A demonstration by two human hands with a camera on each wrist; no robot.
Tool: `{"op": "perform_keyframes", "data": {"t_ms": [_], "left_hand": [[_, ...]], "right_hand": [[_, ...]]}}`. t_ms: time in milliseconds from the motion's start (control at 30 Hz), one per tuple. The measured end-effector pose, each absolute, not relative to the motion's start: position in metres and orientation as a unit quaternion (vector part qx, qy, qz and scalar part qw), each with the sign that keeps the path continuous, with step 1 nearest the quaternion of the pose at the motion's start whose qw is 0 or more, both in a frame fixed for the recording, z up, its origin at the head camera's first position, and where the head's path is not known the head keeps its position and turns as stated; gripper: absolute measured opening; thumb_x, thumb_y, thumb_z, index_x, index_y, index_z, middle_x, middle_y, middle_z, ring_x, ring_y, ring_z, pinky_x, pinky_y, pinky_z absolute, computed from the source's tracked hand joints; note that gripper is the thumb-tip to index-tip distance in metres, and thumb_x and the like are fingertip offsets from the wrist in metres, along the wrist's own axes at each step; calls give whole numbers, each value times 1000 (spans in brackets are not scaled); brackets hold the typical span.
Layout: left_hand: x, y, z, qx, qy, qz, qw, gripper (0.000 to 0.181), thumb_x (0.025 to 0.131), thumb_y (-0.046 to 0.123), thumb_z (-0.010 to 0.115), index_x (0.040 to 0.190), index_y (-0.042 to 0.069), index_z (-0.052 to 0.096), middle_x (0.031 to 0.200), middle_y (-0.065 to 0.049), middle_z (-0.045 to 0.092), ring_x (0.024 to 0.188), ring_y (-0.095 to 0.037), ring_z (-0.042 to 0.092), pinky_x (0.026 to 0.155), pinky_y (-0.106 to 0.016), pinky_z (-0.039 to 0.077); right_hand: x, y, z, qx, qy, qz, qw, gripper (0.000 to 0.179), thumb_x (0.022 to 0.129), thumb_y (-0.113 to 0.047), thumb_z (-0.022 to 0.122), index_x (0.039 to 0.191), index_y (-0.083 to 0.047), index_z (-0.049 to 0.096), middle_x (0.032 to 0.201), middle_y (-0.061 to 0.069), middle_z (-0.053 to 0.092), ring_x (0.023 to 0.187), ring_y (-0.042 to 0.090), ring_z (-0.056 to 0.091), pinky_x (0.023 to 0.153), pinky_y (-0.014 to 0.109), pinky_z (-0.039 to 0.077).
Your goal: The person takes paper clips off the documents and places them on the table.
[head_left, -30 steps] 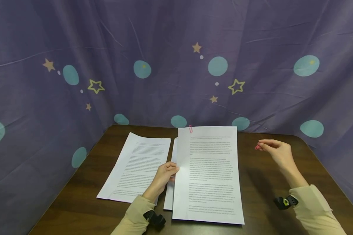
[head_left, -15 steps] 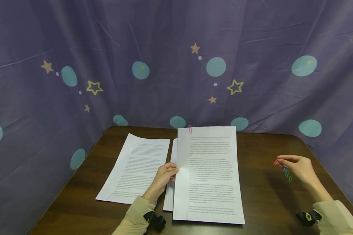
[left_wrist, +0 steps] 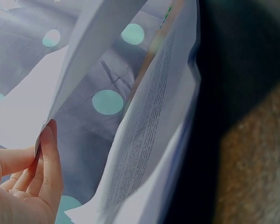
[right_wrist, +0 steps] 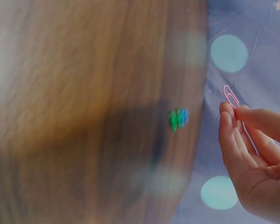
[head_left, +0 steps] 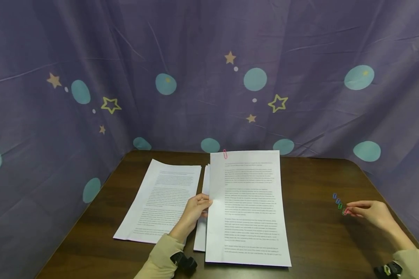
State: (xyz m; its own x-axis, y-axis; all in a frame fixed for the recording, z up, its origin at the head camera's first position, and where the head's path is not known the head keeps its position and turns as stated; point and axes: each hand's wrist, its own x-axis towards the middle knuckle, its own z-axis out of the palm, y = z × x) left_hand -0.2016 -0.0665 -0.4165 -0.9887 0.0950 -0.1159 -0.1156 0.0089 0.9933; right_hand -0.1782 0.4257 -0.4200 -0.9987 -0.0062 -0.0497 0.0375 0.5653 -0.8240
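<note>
My left hand (head_left: 193, 213) pinches the left edge of a printed paper stack (head_left: 246, 209) between thumb and fingers, holding it raised over the table. A pink paper clip (head_left: 225, 154) sits on that stack's top edge, left of its middle. Over at the right, my right hand (head_left: 373, 213) pinches another pink paper clip (right_wrist: 229, 95) between thumb and forefinger; its looped end sticks out past the fingertips in the right wrist view. Close by those fingertips, several blue and green paper clips (head_left: 338, 201) lie in a slanting row.
A second printed stack (head_left: 160, 205) lies on the left of the brown table (head_left: 310, 240). More white sheets (head_left: 200, 234) show partly behind the held paper. A purple curtain (head_left: 202, 112) with stars and dots hangs behind the table.
My right hand has moved right and down toward the table with the pink paper clip, uncovering the row of blue and green clips. The left hand and its paper stack have stayed put.
</note>
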Motion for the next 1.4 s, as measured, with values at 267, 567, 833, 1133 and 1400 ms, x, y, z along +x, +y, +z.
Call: {"op": "perform_keyframes", "data": {"t_ms": [267, 567, 833, 1133, 1400], "left_hand": [[-201, -67, -417, -10, 705, 706, 74, 15, 84, -1, 54, 93, -12, 52, 79, -6, 64, 60, -7, 54, 51, -21, 43], [-201, -67, -418, -11, 704, 706, 74, 15, 83, -1, 55, 93, -11, 52, 78, -5, 64, 59, -7, 53, 51, -21, 44], [-202, -68, -420, -12, 700, 710, 74, 14, 83, -1, 55, 92, -12, 52, 77, -4, 64, 59, -7, 53, 49, -20, 43], [-201, -67, -420, -10, 688, 722, 78, 14, 83, -2, 54, 92, -12, 52, 73, -1, 63, 55, -7, 53, 48, -19, 43], [-212, -69, -438, -8, 682, 726, 88, 14, 82, 0, 56, 92, -10, 53, 73, -1, 64, 55, -8, 53, 47, -20, 43]], "right_hand": [[-178, 439, -432, 9, 883, -465, 71, 28, 83, 4, 53, 98, 27, 49, 74, 12, 67, 65, 8, 63, 59, 25, 52], [-181, 442, -437, 27, 871, -481, 98, 26, 81, 8, 48, 98, 28, 48, 75, 15, 66, 65, 9, 63, 61, 26, 52], [-183, 444, -442, 37, 885, -457, 82, 23, 81, 8, 49, 94, 27, 50, 71, 14, 66, 61, 7, 62, 57, 25, 52], [-185, 448, -446, 31, 907, -412, 78, 22, 82, 6, 50, 92, 24, 54, 71, 15, 66, 60, 5, 61, 54, 24, 51], [-185, 450, -451, 42, 907, -412, 75, 22, 81, 4, 53, 93, 22, 55, 72, 13, 66, 59, 4, 60, 55, 23, 51]]}}
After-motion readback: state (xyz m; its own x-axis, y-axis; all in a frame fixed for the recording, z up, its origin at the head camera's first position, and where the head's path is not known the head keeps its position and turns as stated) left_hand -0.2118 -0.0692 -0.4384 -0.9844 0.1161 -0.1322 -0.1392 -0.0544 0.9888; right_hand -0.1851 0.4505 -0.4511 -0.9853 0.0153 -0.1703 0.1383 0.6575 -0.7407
